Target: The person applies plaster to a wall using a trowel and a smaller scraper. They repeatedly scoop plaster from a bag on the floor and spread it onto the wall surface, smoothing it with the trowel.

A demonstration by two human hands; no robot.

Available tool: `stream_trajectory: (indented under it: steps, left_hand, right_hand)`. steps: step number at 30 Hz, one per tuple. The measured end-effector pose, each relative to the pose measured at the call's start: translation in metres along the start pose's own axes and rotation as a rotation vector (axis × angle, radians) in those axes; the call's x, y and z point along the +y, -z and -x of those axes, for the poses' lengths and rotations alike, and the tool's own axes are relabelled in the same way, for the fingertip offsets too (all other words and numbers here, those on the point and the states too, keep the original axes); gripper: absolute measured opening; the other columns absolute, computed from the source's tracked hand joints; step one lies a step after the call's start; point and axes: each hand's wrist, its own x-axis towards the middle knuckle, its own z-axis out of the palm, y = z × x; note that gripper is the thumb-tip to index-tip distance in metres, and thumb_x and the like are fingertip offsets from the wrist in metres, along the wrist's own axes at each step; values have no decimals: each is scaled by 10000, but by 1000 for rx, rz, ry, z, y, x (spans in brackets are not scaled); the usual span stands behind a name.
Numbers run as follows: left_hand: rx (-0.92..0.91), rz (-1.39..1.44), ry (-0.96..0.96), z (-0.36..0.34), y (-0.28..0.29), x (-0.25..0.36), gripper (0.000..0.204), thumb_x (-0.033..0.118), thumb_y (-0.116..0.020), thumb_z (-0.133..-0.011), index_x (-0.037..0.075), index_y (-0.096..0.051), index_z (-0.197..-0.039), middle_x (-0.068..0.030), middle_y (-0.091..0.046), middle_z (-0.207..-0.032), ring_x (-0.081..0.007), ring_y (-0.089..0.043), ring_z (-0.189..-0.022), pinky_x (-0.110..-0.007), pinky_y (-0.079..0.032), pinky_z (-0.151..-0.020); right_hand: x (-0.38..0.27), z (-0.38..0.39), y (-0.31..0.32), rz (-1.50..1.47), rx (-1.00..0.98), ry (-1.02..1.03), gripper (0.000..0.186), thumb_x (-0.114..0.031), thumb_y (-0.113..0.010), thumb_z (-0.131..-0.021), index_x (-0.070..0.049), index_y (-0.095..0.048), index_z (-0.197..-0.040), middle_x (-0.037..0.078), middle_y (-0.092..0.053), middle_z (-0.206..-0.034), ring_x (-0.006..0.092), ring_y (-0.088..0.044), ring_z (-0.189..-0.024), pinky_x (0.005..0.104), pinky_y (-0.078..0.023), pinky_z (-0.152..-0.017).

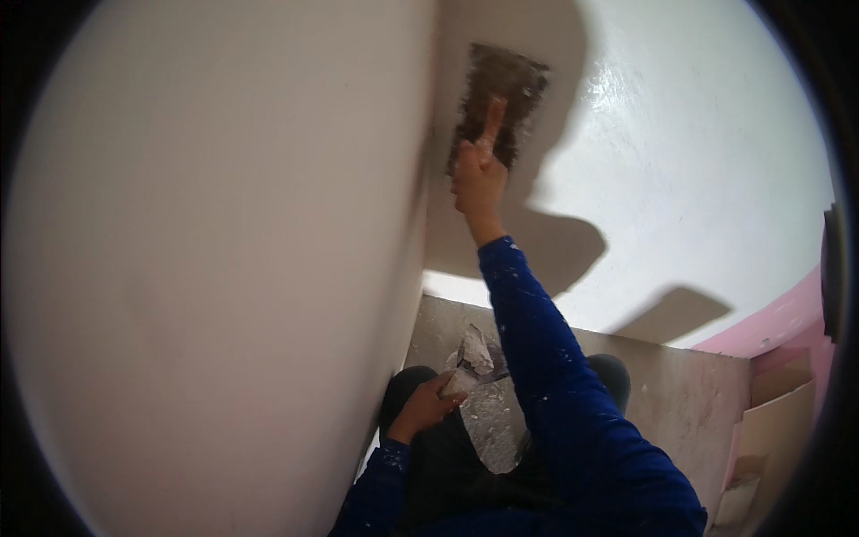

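My right hand [481, 183] is wrapped round the orange-brown handle of a rectangular plastering trowel [519, 85]. The trowel's dark blade, crusted with plaster along its edges, lies against the white wall [680, 152] close to the inside corner. Lower down, over my knees, my left hand [431, 404] grips a plaster-caked tool [461, 383], whose kind is partly hidden. A lump of pale plaster [477, 351] sits on that tool. My right sleeve is blue and spotted with white.
A second wall [224, 268] rises close along my left side. Below is a grey, plaster-splashed floor [662, 376]. At the right stand cardboard pieces [777, 425] against a pink wall section [787, 313]. My shadow falls across the white wall.
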Motion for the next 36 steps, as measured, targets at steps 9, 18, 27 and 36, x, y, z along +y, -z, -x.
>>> stream_trajectory:
  steps: [9,18,27,36]
  left_hand:
    - [-64,-24,13,-5,-10,8,652,366,-745,-893,-26,-541,-1373,-152,-679,-897,-184,-627,-736,-322,-511,-692]
    - [-48,-66,-30,-6,-28,8,695,451,-714,-891,-36,-547,-1359,-290,-663,-1184,-374,-659,-1120,-380,-496,-959]
    - [-15,-96,-11,-7,-44,5,665,419,-740,-873,-32,-567,-1330,-281,-681,-1115,-379,-688,-1028,-396,-527,-890]
    - [-14,-56,8,-6,-61,17,443,269,-734,-886,-21,-624,-1203,-173,-704,-905,-243,-691,-779,-352,-540,-698]
  right_hand:
    - [-15,29,110,-28,-62,-48,362,-305,-644,-959,-96,-530,-686,-6,-498,-549,95,-503,-446,269,-417,-416]
    - [-38,16,2,-135,-138,-26,311,-268,-645,-952,-64,-526,-750,15,-521,-589,118,-524,-471,286,-428,-434]
    - [-5,3,2,132,97,216,319,-274,-661,-941,-51,-556,-738,11,-527,-579,108,-539,-481,279,-419,-437]
    - [-92,-37,181,-129,209,82,305,-268,-682,-924,-50,-568,-742,26,-529,-555,132,-516,-437,304,-415,-418]
